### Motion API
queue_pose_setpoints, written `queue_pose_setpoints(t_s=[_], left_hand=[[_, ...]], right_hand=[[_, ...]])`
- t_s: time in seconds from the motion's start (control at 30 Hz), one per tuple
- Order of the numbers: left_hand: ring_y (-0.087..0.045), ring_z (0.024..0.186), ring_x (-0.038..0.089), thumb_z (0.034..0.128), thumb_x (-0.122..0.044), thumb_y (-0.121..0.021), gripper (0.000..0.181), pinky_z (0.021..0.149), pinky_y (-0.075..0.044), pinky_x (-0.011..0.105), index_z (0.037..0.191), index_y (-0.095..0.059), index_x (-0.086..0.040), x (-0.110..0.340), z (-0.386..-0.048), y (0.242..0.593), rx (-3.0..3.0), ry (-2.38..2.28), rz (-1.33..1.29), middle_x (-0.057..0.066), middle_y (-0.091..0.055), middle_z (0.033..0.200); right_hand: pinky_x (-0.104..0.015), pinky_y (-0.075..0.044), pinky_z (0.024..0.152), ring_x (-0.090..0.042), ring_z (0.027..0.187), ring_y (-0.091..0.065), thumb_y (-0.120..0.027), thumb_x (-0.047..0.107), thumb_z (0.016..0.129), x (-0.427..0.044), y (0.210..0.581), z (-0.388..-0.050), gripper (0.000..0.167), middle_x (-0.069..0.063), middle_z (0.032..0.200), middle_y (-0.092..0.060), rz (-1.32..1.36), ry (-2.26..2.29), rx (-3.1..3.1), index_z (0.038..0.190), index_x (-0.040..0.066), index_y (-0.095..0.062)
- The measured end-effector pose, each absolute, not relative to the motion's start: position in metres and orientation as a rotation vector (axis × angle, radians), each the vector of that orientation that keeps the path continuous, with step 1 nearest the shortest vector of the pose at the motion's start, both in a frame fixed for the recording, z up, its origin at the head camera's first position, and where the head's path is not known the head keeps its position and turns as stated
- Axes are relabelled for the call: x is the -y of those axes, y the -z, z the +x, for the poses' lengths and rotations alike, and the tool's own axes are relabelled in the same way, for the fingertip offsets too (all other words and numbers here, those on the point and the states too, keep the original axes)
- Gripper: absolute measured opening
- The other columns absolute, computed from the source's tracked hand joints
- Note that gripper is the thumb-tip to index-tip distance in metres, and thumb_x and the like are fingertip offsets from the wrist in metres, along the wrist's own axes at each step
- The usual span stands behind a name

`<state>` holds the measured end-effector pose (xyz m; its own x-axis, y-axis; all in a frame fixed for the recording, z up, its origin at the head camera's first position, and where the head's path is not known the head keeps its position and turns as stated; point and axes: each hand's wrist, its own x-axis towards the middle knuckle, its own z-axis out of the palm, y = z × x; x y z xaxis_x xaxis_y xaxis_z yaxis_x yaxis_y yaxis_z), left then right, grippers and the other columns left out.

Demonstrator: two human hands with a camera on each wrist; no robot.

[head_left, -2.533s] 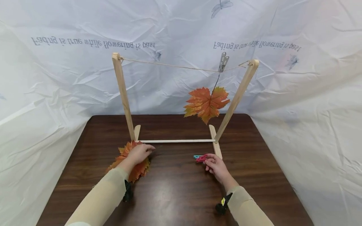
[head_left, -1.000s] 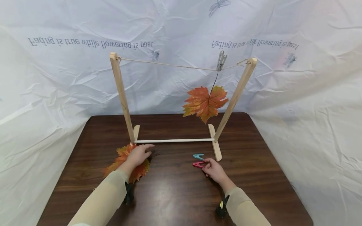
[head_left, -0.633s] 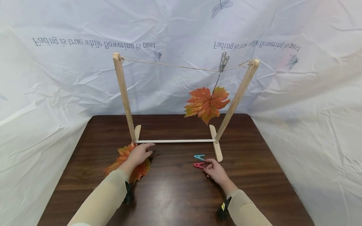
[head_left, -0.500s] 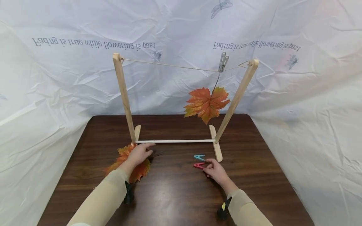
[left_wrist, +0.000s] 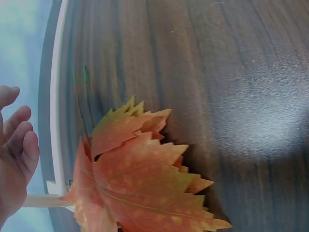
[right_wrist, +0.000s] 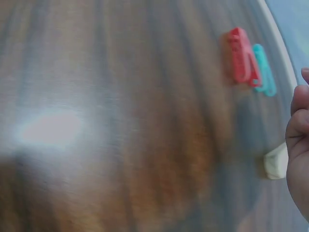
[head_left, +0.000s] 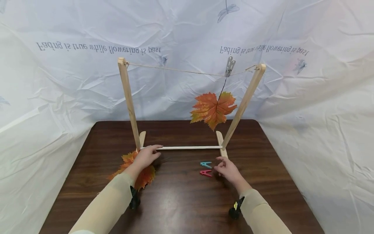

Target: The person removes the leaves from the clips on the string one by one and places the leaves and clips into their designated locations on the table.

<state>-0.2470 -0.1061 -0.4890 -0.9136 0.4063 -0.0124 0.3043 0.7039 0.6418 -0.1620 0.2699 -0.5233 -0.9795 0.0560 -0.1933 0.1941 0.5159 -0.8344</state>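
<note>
Over the orange leaves (head_left: 146, 177) on the table, my left hand (head_left: 146, 157) reaches toward the white rod (head_left: 193, 147), fingers relaxed and holding nothing. The left wrist view shows the stacked leaves (left_wrist: 145, 179) with two thin stems beside that hand (left_wrist: 14, 154). A blue clothespin (head_left: 205, 164) and a red clothespin (head_left: 205, 173) lie side by side. Just right of them is my right hand (head_left: 230, 170), loosely bent with nothing in it. In the right wrist view, the red clothespin (right_wrist: 244, 57) and blue clothespin (right_wrist: 264, 71) lie apart from the hand (right_wrist: 299, 145).
A wooden frame with a left post (head_left: 128, 100) and right post (head_left: 243, 105) carries a string (head_left: 178, 70). A grey clothespin (head_left: 230, 67) on the string holds a hanging orange leaf (head_left: 214, 110). White cloth with printed words surrounds the brown table (head_left: 181, 201).
My right hand has let go of the clothespins, which now lie separate on the table, and has moved slightly up and right. My left hand has shifted slightly toward the rod.
</note>
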Motion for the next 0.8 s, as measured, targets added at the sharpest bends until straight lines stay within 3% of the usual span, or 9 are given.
queue_pose_setpoints(t_s=[0.33, 0.5, 0.8], left_hand=[[-0.060, 0.086, 0.021, 0.0941, -0.022, -0.059, 0.039, 0.062, -0.045, 0.035, 0.133, -0.055, -0.020, 0.105, -0.253, 0.482, -2.759, -1.017, 0.576, 0.010, -0.062, 0.114], [-0.060, 0.088, 0.023, 0.0948, -0.023, -0.057, 0.040, 0.064, -0.046, 0.037, 0.134, -0.054, -0.019, 0.106, -0.258, 0.476, -2.746, -1.046, 0.588, 0.011, -0.062, 0.112], [-0.059, 0.087, 0.020, 0.0945, -0.030, -0.058, 0.043, 0.065, -0.045, 0.036, 0.136, -0.051, -0.021, 0.104, -0.262, 0.462, -2.740, -1.048, 0.573, 0.007, -0.062, 0.109]], right_hand=[[-0.031, -0.043, 0.054, -0.021, 0.064, -0.056, -0.064, 0.013, 0.089, -0.279, 0.502, -0.174, 0.047, -0.007, 0.081, -0.059, 0.145, 1.458, -2.655, 0.132, 0.002, -0.047], [-0.041, -0.048, 0.055, -0.034, 0.068, -0.058, -0.063, 0.012, 0.090, -0.280, 0.493, -0.178, 0.044, -0.008, 0.082, -0.059, 0.117, 1.478, -2.660, 0.130, 0.003, -0.048], [-0.028, -0.040, 0.053, -0.037, 0.070, -0.055, -0.061, 0.014, 0.092, -0.282, 0.474, -0.188, 0.049, -0.018, 0.088, -0.059, 0.060, 1.522, -2.656, 0.135, 0.000, -0.043]])
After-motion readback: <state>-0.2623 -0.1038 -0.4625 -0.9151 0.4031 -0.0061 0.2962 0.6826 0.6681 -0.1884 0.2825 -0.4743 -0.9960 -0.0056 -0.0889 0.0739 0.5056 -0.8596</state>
